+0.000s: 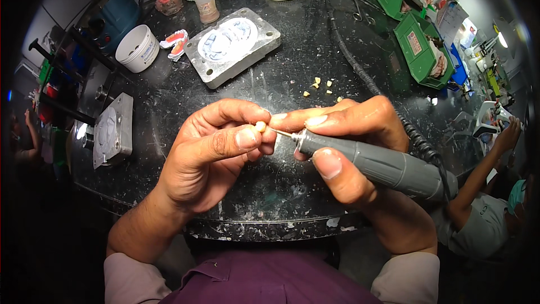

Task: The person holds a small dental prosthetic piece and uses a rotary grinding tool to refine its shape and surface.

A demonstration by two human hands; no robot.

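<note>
Fingers of the left hand (208, 155) were pinched together on one small yellow tooth (260, 126), held up over the middle of the table (304, 202). From far away, I could see the right hand (371, 121) too. Its fingers were wrapped around a fat grey drill (371, 163), with the thumb on the near side. The drill's thin tip (281, 133) pointed at the tooth. It was touching it or just beside it, but I could not tell which.

I think the work was somewhere in the middle. One tooth was in hand, and the tool was up to it, so that one did not look finished to me. A few loose teeth (329, 83) lay on the table past the right hand. Maybe they had their turn, or maybe they were waiting. I could not tell, because they were too tiny to show any marks.

Farther back sat a metal block (247, 63) with white stuff and bluish shapes on top. I could not see if any teeth belonged there. No tooth was set down right beside the hands as clearly done.
</note>
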